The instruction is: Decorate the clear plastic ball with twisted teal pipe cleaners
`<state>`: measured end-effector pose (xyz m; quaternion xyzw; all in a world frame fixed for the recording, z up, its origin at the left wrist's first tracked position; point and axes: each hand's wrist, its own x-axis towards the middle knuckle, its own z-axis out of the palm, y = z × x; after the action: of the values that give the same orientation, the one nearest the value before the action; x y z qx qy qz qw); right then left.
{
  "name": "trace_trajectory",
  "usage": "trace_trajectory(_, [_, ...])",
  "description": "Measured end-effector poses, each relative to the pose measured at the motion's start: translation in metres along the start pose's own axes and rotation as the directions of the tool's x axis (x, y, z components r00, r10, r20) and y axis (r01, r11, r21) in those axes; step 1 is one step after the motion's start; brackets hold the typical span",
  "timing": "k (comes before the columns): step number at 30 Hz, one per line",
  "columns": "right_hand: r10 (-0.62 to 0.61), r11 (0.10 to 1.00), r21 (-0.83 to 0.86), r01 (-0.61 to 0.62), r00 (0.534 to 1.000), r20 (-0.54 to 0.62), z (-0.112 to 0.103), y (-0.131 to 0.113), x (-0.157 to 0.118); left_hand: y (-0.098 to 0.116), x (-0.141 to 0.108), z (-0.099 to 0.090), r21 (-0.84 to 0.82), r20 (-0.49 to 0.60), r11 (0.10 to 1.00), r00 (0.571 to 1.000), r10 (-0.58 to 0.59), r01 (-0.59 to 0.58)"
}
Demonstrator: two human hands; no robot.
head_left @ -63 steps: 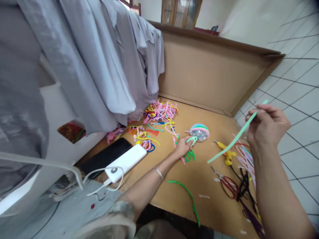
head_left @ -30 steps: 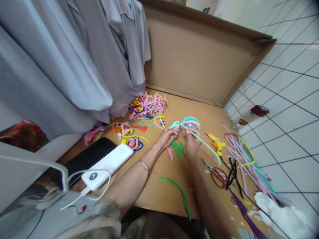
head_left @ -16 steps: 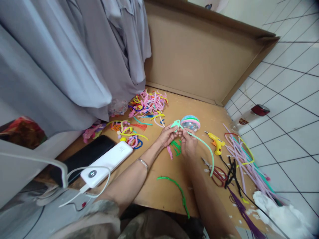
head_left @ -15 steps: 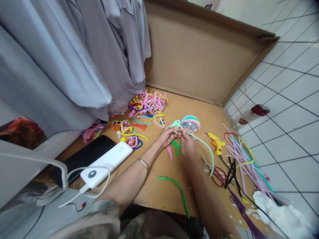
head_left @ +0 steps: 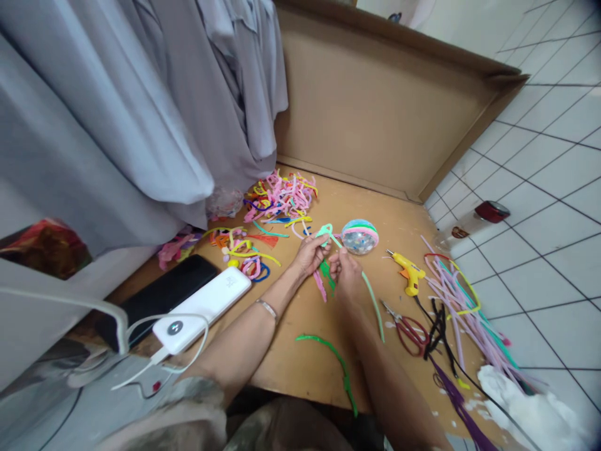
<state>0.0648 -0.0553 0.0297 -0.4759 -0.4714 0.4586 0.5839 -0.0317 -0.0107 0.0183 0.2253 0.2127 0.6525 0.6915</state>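
Observation:
My left hand (head_left: 310,254) pinches the looped, bent end of a mint-green pipe cleaner (head_left: 325,232). My right hand (head_left: 346,270) is closed on the same stem just to the right, and its long tail hangs past that hand toward the table. Behind my hands sits a clear dome (head_left: 360,240) banded with blue, green and pink. Beneath my hands lie short green pipe cleaner pieces (head_left: 327,273) and a pink piece (head_left: 320,287), partly covered. A bent bright-green stem (head_left: 340,360) rests nearer my body.
To the right are a yellow glue gun (head_left: 407,270), red-handled scissors (head_left: 410,335), a lilac pipe cleaner bundle (head_left: 457,300) and white fluff (head_left: 530,401). At left lie a white power bank (head_left: 206,307), a black phone (head_left: 188,275) and a colourful pile (head_left: 286,197). A cardboard panel (head_left: 357,100) stands behind.
My right hand has drawn back slightly toward me and away from my left fingers. The stem's tail has swung left, off the scissors.

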Motion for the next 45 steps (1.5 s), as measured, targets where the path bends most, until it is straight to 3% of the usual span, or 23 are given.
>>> trace_trajectory(1, [-0.161, 0.979, -0.129, 0.159, 0.987, -0.006, 0.001, -0.003, -0.004, 0.001, 0.001, -0.001, 0.002, -0.005, 1.000, 1.000, 0.002, -0.001])
trace_trajectory(3, [-0.462, 0.829, -0.344, 0.441, 0.887, 0.023, 0.001, -0.010, -0.008, 0.002, 0.001, -0.001, 0.014, -0.002, 1.000, 1.000, -0.007, 0.007])
trace_trajectory(5, [-0.612, 0.682, -0.472, 0.558, 0.789, 0.049, 0.000, -0.012, -0.007, 0.001, 0.001, -0.001, 0.027, 0.006, 0.999, 1.000, -0.017, 0.017])
trace_trajectory(6, [-0.630, 0.650, -0.510, 0.564, 0.775, 0.054, -0.001, -0.010, -0.004, 0.001, 0.001, -0.001, 0.033, 0.011, 0.999, 1.000, -0.024, 0.024])
trace_trajectory(8, [-0.583, 0.665, -0.540, 0.516, 0.810, 0.055, -0.004, -0.003, 0.004, 0.000, 0.000, 0.000, 0.044, 0.027, 0.998, 0.999, -0.042, 0.041])
trace_trajectory(11, [-0.444, 0.768, -0.493, 0.408, 0.895, 0.048, -0.009, 0.011, 0.014, -0.001, -0.002, 0.002, 0.065, 0.052, 0.995, 0.996, -0.078, 0.074])
trace_trajectory(19, [-0.269, 0.924, -0.285, 0.256, 0.963, -0.006, -0.014, 0.017, 0.020, 0.000, -0.004, 0.002, 0.097, 0.057, 0.992, 0.995, -0.081, 0.075])
trace_trajectory(24, [-0.250, 0.945, -0.222, 0.240, 0.968, -0.021, -0.014, 0.015, 0.021, 0.000, -0.005, 0.001, 0.130, 0.075, 0.988, 0.993, -0.093, 0.083])
trace_trajectory(33, [-0.261, 0.923, -0.302, 0.239, 0.965, -0.035, -0.018, 0.016, 0.023, -0.002, -0.006, 0.003, 0.189, 0.092, 0.982, 0.994, -0.049, 0.031])
trace_trajectory(45, [-0.272, 0.900, -0.364, 0.238, 0.961, -0.043, -0.018, 0.014, 0.022, -0.008, -0.002, 0.001, 0.386, 0.080, 0.913, 0.991, 0.105, -0.128])
